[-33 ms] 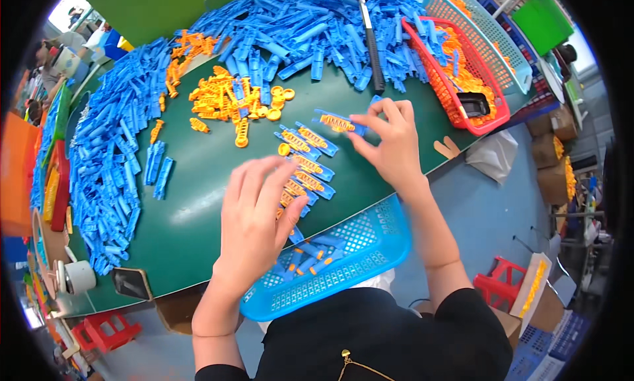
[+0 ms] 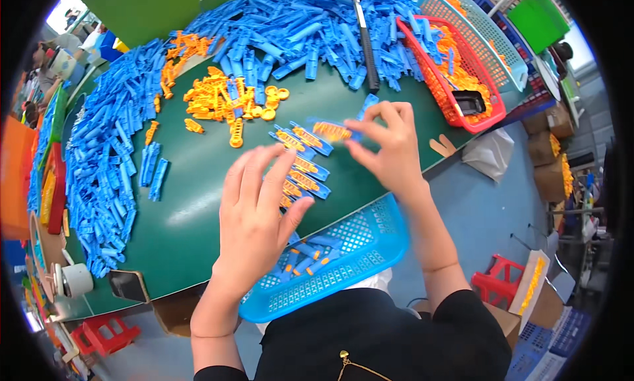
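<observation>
Seen from above, a person works at a green table (image 2: 198, 203) heaped w/ blue strips (image 2: 99, 163) along its left and far edges. The right hand (image 2: 389, 150) pinches the end of one blue strip fitted w/ orange pieces (image 2: 328, 131), thumb and fingers narrow around it, holding it just above the tabletop. The left hand (image 2: 254, 212) lies flat, fingers spread wide, palm down over a row of finished strips (image 2: 305, 171) set side by side in the table's centre; it grips nothing. Whether the palm presses the strips or only hovers can't be told.

A blue basket (image 2: 370, 249) sits at the near edge of the table, btwn the two forearms and against the person's black top, w/ a few assembled strips lying inside. A loose pile of orange pieces (image 2: 224, 100) lies beyond the left hand, near the blue heap. A hammer (image 2: 364, 37) rests on the far pile, handle pointing toward the person. To the right, a red basket (image 2: 429, 70) holds more orange parts plus a small black item; a pale mesh basket (image 2: 489, 31) sits just behind it. A roll of tape (image 2: 74, 280) and a phone (image 2: 129, 285) lie at the table's near-left corner. Red stools (image 2: 498, 282) stand on the floor, right.
</observation>
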A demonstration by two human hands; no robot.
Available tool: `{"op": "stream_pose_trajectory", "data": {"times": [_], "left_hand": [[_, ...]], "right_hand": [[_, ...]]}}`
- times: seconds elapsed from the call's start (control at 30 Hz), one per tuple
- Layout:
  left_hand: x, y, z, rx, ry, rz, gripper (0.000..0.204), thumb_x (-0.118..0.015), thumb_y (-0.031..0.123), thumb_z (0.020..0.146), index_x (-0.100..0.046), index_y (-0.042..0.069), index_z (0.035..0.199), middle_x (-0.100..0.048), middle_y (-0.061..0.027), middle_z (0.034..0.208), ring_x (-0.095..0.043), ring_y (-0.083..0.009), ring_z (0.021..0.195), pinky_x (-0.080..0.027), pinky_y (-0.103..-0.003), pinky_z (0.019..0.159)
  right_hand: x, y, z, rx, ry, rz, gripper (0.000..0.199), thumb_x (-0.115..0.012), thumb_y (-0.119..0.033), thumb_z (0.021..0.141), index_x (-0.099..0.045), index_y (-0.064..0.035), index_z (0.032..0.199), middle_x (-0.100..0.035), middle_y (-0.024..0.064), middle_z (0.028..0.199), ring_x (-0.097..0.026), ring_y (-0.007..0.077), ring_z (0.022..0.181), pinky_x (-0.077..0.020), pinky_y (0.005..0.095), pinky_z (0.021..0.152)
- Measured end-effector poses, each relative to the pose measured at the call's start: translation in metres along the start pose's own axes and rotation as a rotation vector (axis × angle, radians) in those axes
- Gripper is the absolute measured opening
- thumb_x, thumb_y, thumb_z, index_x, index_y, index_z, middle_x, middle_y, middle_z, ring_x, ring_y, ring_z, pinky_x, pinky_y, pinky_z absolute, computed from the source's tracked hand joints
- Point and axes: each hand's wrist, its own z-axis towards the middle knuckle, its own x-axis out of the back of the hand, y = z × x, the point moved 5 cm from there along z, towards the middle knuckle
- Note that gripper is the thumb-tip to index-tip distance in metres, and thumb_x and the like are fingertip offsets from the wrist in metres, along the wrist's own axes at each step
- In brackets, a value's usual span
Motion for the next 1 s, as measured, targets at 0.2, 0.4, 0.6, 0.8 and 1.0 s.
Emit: {"op": "stream_pose_trajectory", "data": {"times": [0.2,0.4,0.6,0.8,1.0], "left_hand": [[-0.030,0.013,-0.020,-0.117,-0.354,0.057,0.024,-0.059,0.019,0.084,-0.057,0.004,0.102,-0.061,-0.0091,0.082,-0.058,-0.0237,0.084,-0.041,-0.039,0.086],[-0.046,0.002,-0.063,0.583,-0.284,-1.107,0.030,-0.042,0.026,0.096,-0.053,-0.001,0.105,-0.044,0.0022,0.062,-0.039,-0.0053,0.055,-0.032,-0.018,0.052],[-0.046,-0.003,-0.062,0.519,-0.250,-1.302,0.029,-0.037,0.026,0.098,-0.050,0.000,0.099,-0.041,0.0004,0.062,-0.036,-0.0058,0.052,-0.031,-0.019,0.049],[-0.056,-0.022,-0.058,0.861,0.005,-1.730,0.029,-0.038,0.020,0.097,-0.044,0.000,0.117,-0.043,-0.0025,0.075,-0.039,-0.0082,0.053,-0.036,-0.022,0.045],[-0.056,-0.034,-0.050,0.839,0.110,-2.010,0.033,-0.034,0.025,0.097,-0.041,0.003,0.121,-0.044,-0.0039,0.085,-0.045,-0.0140,0.070,-0.041,-0.029,0.067]], "right_hand": [[0.021,-0.050,-0.028,0.254,-0.153,0.355,0.034,-0.076,-0.013,0.061,-0.070,-0.0142,0.095,-0.057,0.0016,0.083,-0.050,0.0228,0.084,-0.0432,0.0332,0.075],[-0.001,0.039,0.005,-0.455,-0.155,0.221,0.030,-0.070,-0.026,0.075,-0.066,-0.0052,0.097,-0.062,0.0095,0.078,-0.059,0.0242,0.070,-0.0465,0.0315,0.064],[-0.031,0.062,0.011,-0.411,-0.270,-0.239,0.043,-0.072,-0.031,0.070,-0.060,-0.0023,0.099,-0.063,0.0166,0.083,-0.062,0.0318,0.080,-0.0484,0.0412,0.071],[-0.008,0.039,-0.023,-0.333,-0.237,0.039,0.037,-0.061,-0.012,0.075,-0.059,-0.0043,0.111,-0.060,0.0146,0.088,-0.058,0.0302,0.073,-0.0477,0.0363,0.069],[-0.011,0.033,-0.044,-0.208,-0.039,-0.162,0.036,-0.050,0.004,0.080,-0.058,-0.0052,0.114,-0.054,0.0122,0.089,-0.052,0.0276,0.086,-0.0415,0.0353,0.075]]}}
